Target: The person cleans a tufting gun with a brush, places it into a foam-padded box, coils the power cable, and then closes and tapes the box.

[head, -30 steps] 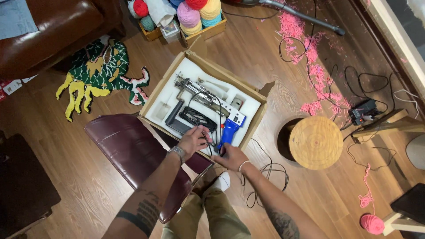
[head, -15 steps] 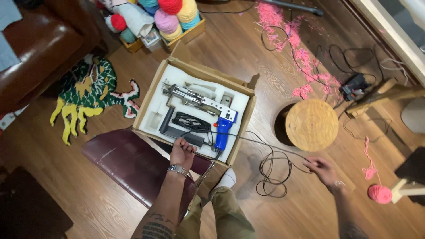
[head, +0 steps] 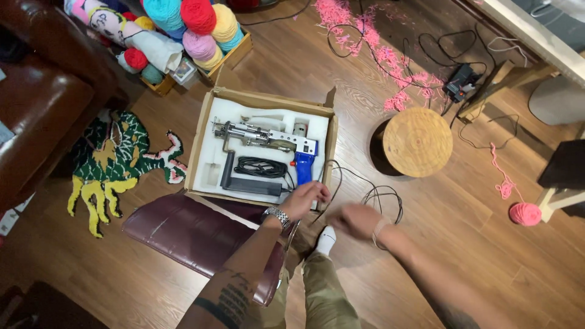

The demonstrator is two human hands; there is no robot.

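Just left hand (head: 303, 200) fingers curled on box (head: 207, 119) rim, tufting gun (head: 268, 141) beyond; right hand (head: 356, 220) blurred, grip unclear.

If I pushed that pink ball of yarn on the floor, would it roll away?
Probably a little. The pink ball of yarn looks round and sits free on the smooth wooden floor, so a push would likely roll it. It looks soft and light, so it would likely squash when squeezed. Its loose strand trails off and might unwind or slow it.

Open floor (head: 463, 244) right of cardboard box (head: 204, 131). Obstructed by loose black cable (head: 381, 198) just beside box corner, round wooden stool (head: 418, 142) beyond, maroon cushion (head: 195, 234) below box.
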